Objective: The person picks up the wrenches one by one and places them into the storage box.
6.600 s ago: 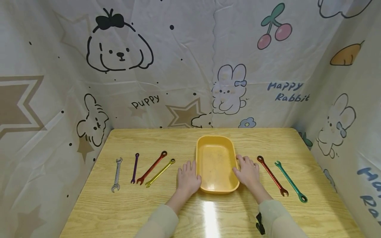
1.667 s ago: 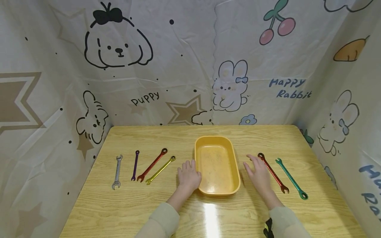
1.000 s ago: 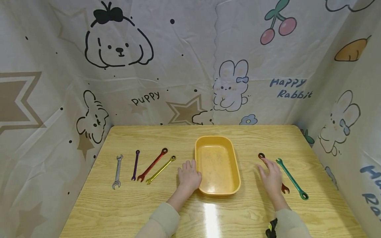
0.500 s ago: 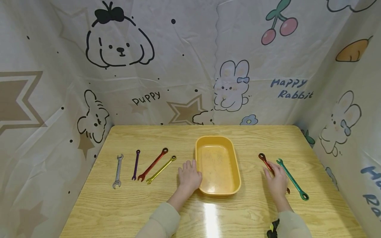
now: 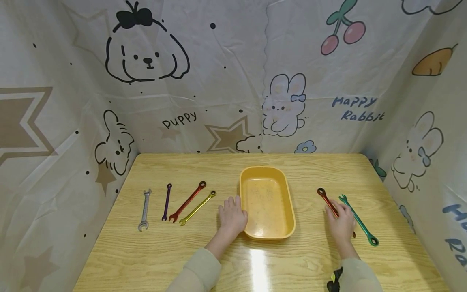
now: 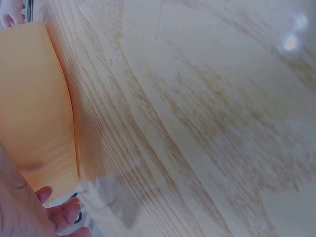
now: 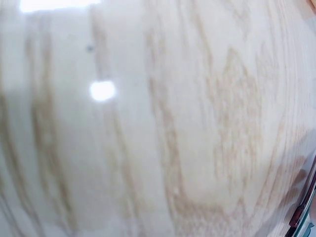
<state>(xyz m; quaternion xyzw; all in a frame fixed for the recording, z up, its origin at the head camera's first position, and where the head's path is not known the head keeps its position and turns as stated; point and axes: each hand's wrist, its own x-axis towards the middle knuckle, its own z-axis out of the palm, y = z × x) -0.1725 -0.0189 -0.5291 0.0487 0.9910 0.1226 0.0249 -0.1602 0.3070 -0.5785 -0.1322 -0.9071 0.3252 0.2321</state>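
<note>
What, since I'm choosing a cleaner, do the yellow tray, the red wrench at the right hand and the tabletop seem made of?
Yellow tray: probably glossy moulded plastic, judging by its smooth rounded corners and highlights.
Red wrench: likely metal with a shiny coloured coating, from its sheen.
Tabletop: grained, reflecting light; varnished wood or laminate, can't tell.

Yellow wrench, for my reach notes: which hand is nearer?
Left. The left hand is just right of the yellow wrench; the right hand is across the tray, holding a red wrench.
</note>
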